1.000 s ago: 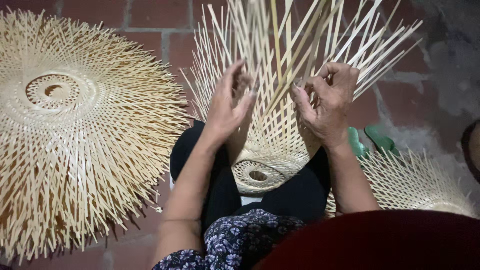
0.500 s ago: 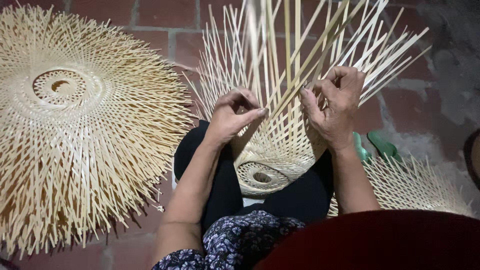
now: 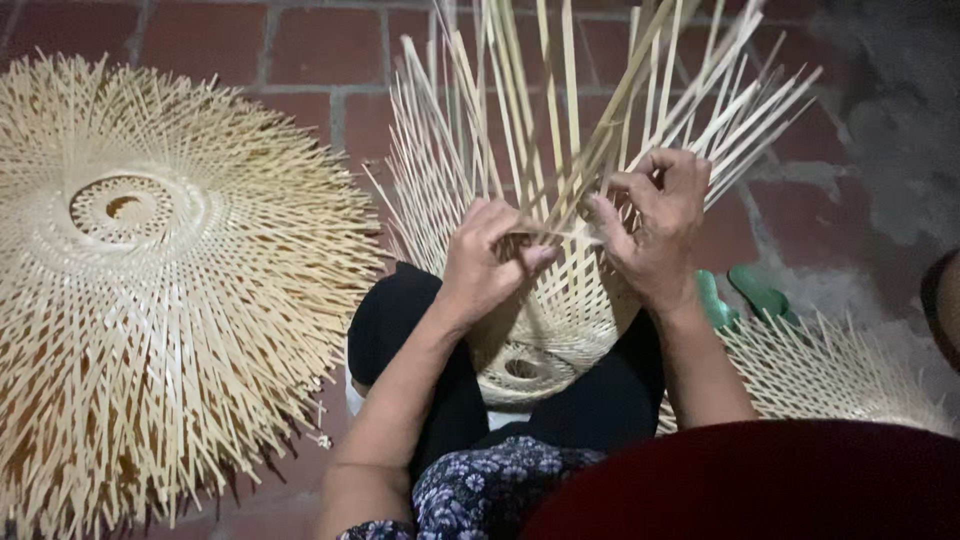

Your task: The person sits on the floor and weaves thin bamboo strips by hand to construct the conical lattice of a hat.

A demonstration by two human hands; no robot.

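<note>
A half-woven bamboo basket frame [image 3: 545, 340] rests between my knees, its round woven centre low and long pale strips [image 3: 600, 110] fanning upward. My left hand [image 3: 490, 265] pinches a thin strip lying crosswise over the weave. My right hand [image 3: 655, 225] grips the upright strips just to the right of it, fingers curled around them. The two hands are a few centimetres apart, over the same spot of the weave.
A large finished woven bamboo disc [image 3: 150, 280] with loose strip ends lies on the red brick floor [image 3: 320, 45] at left. Another woven piece [image 3: 830, 375] sits at lower right beside green sandals [image 3: 745, 295]. A dark red rounded shape [image 3: 760, 485] fills the bottom right.
My left hand has dropped from open and raised to pinching a crosswise strip at the weave. My right hand has stayed on the upright strips, shifting slightly.
</note>
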